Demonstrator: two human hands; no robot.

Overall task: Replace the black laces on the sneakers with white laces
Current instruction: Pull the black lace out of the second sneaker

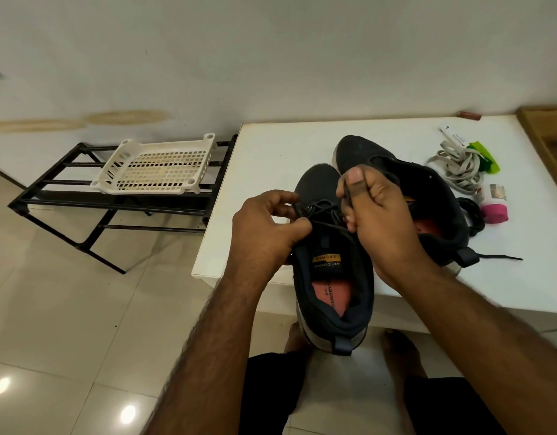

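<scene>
Two dark sneakers with red insoles are on the white table (pixel 264 146). The near sneaker (pixel 332 277) hangs its heel over the table's front edge, and black lace (pixel 325 208) still crosses its upper eyelets. My left hand (pixel 264 227) pinches that lace at the sneaker's left side. My right hand (pixel 380 211) grips another part of the black lace, thumb up. The far sneaker (pixel 427 196) lies behind my right hand with no lace in its eyelets. A loose black lace (pixel 473 215) is piled to its right. White laces (pixel 456 167) lie bundled further back.
A pink-capped container (pixel 493 207), a green item (pixel 487 157) and a white tube (pixel 453 133) sit at the table's right. A black metal rack (pixel 66 196) holding a white plastic tray (pixel 157 171) stands on the tiled floor to the left. My bare feet show under the table.
</scene>
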